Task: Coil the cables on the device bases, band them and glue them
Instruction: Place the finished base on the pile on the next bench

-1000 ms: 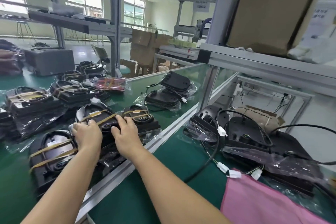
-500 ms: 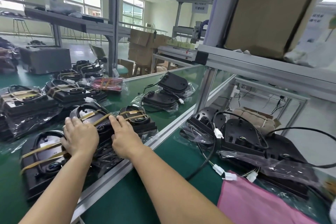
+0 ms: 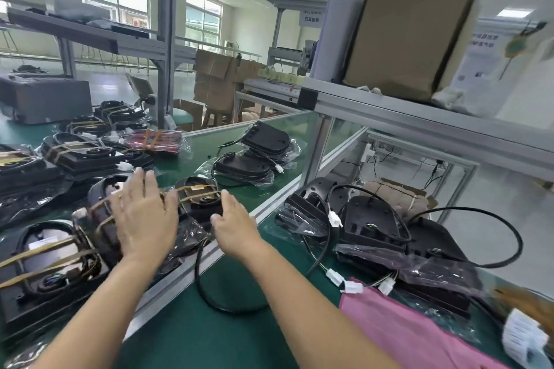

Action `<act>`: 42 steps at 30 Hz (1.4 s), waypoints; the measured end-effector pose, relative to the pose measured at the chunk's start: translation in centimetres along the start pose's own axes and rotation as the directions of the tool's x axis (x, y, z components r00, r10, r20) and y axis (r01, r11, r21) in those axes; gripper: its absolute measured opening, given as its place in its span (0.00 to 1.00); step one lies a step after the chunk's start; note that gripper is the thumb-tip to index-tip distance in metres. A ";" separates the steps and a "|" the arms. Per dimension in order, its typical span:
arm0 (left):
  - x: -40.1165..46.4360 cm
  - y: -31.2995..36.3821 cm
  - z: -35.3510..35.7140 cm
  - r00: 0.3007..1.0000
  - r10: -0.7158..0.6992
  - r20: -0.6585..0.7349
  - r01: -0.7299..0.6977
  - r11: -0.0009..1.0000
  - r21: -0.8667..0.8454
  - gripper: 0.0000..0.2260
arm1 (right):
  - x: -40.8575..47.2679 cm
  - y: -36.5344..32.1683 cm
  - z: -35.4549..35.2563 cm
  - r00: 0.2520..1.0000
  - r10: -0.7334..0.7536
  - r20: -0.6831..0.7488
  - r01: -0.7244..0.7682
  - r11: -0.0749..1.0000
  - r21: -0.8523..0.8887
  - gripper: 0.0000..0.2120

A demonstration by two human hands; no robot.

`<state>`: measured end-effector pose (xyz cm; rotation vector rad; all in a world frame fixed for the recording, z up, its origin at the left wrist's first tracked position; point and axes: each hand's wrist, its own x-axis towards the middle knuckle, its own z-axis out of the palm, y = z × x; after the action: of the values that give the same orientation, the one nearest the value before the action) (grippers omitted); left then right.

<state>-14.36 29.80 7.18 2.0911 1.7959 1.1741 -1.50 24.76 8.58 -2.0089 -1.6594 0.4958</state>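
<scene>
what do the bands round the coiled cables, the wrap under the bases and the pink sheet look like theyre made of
Bands: flat tan strips, matte, stretched taut over the cable; probably rubber.
Wrap: thin clear plastic film, judging by its glossy crinkles and the dark bases showing through.
Pink sheet: soft and matte with gentle folds, likely cloth or non-woven fabric; the weave is too fine to tell.

Left hand [image 3: 144, 216] at ten o'clock, palm down, fingers straight and spread. Right hand [image 3: 235, 226] just beside it at eleven o'clock, fingers relaxed, holding nothing. Both forearms bare, reaching forward.
</scene>
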 end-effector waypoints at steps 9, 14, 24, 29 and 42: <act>-7.1 13.7 6.4 0.836 0.157 0.526 0.284 0.696 -0.659 0.09 | -7.0 10.0 -8.6 0.926 0.173 -0.335 -0.274 0.919 -0.282 0.25; -10.1 20.1 8.3 0.553 0.064 0.831 0.651 0.590 -0.478 0.14 | -11.4 15.4 -12.5 0.849 0.303 -0.434 -0.450 0.844 -0.292 0.26; -9.6 24.4 10.7 0.302 -0.031 0.953 0.912 0.302 -0.279 0.14 | -13.3 20.1 -13.7 0.863 0.336 -0.377 -0.460 0.832 -0.310 0.26; -9.0 24.4 12.2 0.277 -0.053 0.959 0.931 0.261 -0.255 0.13 | -13.2 20.3 -13.3 0.850 0.306 -0.428 -0.454 0.839 -0.301 0.25; -9.8 22.1 10.4 0.262 0.272 0.926 0.921 0.216 -0.324 0.10 | -16.3 18.7 -14.9 0.658 0.424 -0.622 -0.126 0.877 0.464 0.12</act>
<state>9.54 18.81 8.21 0.8223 0.5912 0.3368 18.66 4.04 9.54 -1.8131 -0.7023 0.0823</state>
